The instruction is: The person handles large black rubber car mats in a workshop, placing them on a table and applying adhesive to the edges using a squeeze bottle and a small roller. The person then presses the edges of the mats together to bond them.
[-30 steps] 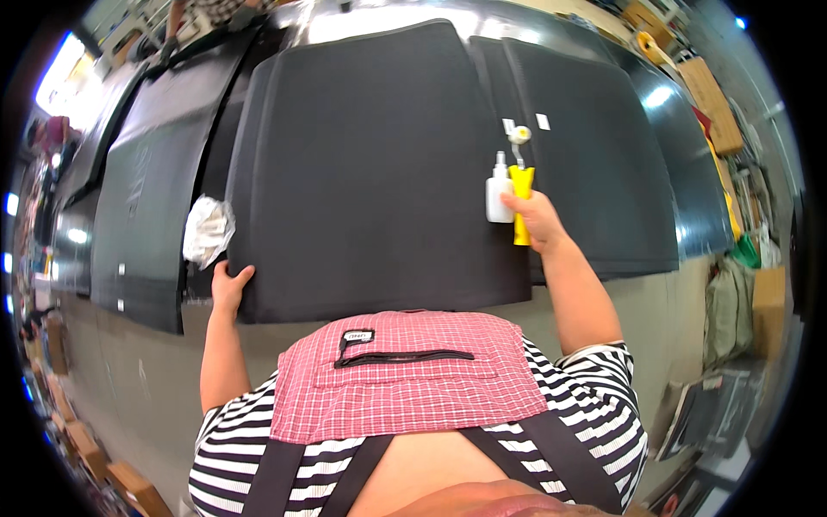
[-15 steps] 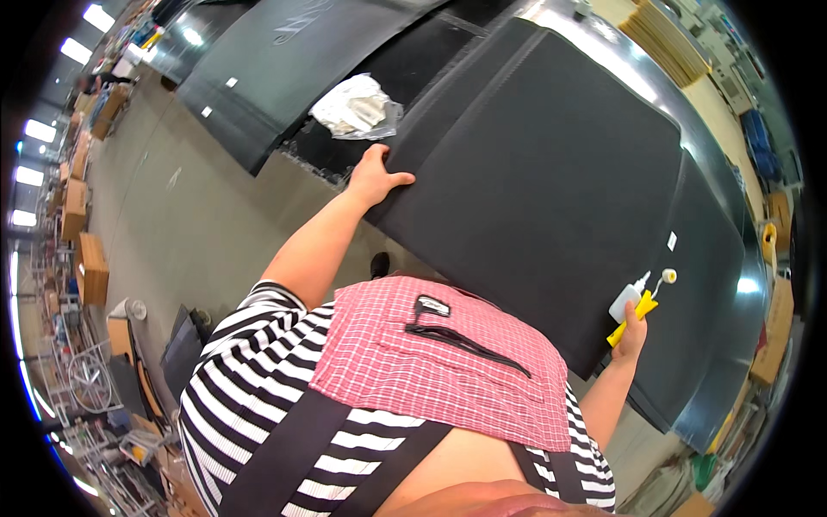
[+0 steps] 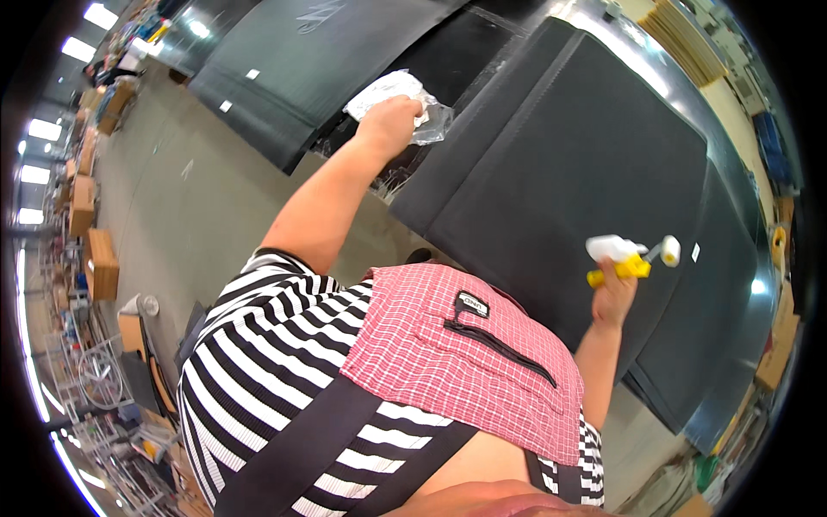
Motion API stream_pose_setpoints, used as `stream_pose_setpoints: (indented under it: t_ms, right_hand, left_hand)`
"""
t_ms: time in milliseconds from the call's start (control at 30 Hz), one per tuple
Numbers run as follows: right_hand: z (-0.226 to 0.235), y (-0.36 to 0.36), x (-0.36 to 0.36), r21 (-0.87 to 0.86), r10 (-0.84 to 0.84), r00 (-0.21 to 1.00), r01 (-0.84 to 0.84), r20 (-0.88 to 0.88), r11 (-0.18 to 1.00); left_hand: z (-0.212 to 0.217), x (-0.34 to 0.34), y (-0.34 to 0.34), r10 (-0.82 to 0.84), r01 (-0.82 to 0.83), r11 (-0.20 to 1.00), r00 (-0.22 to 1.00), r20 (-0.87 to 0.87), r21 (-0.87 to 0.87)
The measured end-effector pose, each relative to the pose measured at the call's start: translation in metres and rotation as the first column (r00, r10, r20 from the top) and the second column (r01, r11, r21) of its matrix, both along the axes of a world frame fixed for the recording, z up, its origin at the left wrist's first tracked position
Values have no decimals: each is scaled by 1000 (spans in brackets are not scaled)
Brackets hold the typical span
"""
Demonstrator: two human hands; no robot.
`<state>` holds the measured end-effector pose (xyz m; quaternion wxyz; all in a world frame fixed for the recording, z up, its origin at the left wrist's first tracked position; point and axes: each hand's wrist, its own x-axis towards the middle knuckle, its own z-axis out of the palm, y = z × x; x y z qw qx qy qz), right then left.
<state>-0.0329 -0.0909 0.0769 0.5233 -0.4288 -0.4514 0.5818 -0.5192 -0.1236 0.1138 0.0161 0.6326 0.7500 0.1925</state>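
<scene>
I judge this as grasping the white bundle
My left hand curls fingers over it, hold unclear; right fingers clasp yellow roller and bottle; lifting wants firmness

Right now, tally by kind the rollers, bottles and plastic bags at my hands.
Yellow-handled roller, in the right hand: 1
White bottle, also at the right hand: 1
Clear plastic bag, at the left hand: 1
Total: 3
</scene>
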Motion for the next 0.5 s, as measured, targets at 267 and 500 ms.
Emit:
stream_pose_setpoints:
  t_ms: [267,500]
  right_hand:
    - [-8,1,-121,-100,-12,999,17,50,995]
    - [-6,25,-129,-216,-126,979,160,162,963]
  left_hand:
    - [0,11,15,-240,300,947,898,368,-113]
    - [-32,-16,28,-299,278,945,948,-113,-172]
